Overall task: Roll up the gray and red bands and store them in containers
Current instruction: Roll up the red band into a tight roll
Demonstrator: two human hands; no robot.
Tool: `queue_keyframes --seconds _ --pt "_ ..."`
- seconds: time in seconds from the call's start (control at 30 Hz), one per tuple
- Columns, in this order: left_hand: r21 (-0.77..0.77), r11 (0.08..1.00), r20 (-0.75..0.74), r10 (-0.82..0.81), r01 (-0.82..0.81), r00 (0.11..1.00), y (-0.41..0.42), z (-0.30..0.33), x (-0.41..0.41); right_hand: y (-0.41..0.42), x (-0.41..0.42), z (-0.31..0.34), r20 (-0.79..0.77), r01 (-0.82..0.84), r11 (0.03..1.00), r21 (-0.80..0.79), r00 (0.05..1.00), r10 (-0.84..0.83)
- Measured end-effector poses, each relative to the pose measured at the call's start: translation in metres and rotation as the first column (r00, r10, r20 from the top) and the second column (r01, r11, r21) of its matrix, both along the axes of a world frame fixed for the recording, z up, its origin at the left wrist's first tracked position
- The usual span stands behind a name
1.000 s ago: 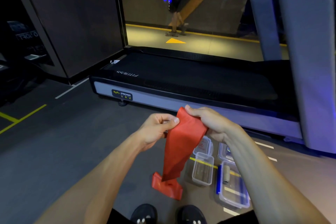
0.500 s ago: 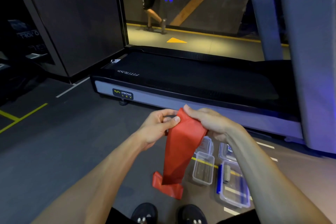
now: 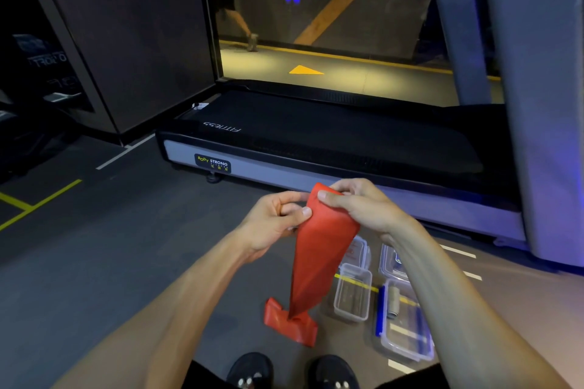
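Both of your hands pinch the top edge of the red band [image 3: 319, 249]: your left hand [image 3: 271, 224] nips its left corner between thumb and forefinger, and your right hand [image 3: 360, 208] curls over the right corner with the fingertips folded onto the fabric. From there the band hangs down in front of you, narrowing as it drops, and its lower end lies crumpled on the floor just ahead of your shoes [image 3: 294, 371]. By the look of it you are at the very start of the roll, so get the first turn right: square the two corners level with each other, fold the edge over tight and even, and keep the sides lined up as you wind, or the roll will likely cone out and grow too fat for its box. Let the hanging length feed up under light tension, and shake out the twist near the floor before it reaches your fingers. To the right of the band sits a small clear container [image 3: 352, 294], open and seemingly free for this roll; beside it a larger clear container [image 3: 407, 341] with blue clips appears to hold a rolled gray band [image 3: 393, 301] already. Two lids [image 3: 390, 262] lie just beyond them, near the treadmill [image 3: 316, 142].
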State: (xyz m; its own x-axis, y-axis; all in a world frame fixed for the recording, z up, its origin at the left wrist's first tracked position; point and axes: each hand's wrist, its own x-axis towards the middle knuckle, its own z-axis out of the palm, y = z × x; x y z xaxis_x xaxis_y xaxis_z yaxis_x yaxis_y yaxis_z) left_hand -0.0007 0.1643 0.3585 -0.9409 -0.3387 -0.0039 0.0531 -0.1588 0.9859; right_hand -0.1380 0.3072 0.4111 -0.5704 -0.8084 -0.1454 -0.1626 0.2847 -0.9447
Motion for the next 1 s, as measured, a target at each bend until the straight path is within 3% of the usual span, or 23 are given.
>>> queue_keyframes --seconds 0.4,0.67,1.0 --pt "-0.072 0.996 0.018 0.052 -0.05 0.999 0.005 0.005 -0.002 0.003 0.002 0.005 -0.009 -0.028 0.999 0.025 1.0 0.029" --pt "-0.102 0.992 0.016 0.08 -0.078 0.997 0.005 0.0 -0.006 0.004 -0.003 -0.001 0.174 -0.059 0.998 0.037 0.983 0.052" --pt "-0.097 0.993 0.036 0.075 -0.071 0.997 0.002 -0.001 -0.003 0.013 -0.009 -0.003 0.264 -0.17 0.985 -0.019 0.95 0.169"
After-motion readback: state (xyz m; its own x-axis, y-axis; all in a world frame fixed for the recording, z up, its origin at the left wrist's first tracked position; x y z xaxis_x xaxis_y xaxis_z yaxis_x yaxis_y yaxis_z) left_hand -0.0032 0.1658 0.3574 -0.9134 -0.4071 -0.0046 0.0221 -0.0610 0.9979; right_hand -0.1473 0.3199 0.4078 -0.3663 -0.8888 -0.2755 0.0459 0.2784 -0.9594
